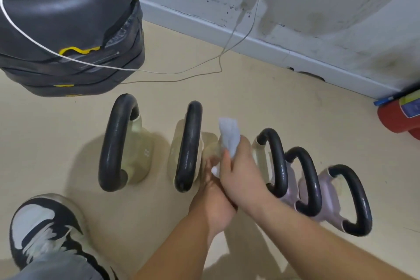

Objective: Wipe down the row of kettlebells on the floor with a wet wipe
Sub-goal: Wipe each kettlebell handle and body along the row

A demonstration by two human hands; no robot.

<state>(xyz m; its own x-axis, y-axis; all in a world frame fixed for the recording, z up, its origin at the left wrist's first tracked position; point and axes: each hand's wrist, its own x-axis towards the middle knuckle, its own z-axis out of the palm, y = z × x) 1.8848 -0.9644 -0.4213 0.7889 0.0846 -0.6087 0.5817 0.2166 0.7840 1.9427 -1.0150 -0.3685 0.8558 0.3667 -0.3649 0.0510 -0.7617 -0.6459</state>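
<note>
Several kettlebells with black handles stand in a row on the beige floor: a cream one marked 8 (120, 143), a second cream one (188, 145), a third (276, 161), and two lilac ones (305, 179) (354, 200). My right hand (241, 173) grips a crumpled white wet wipe (229, 134) in the gap between the second and third kettlebells, above the floor. My left hand (213, 198) lies just under the right one, its fingers reaching up to the wipe's lower end. The right hand hides how the left one holds.
A dark suitcase (68, 29) stands at the upper left with a phone on top, and a white cable (159, 73) trails from it across the floor to the wall. A red object (397, 118) sits at the right by the baseboard. My shoe (45, 227) is at the lower left.
</note>
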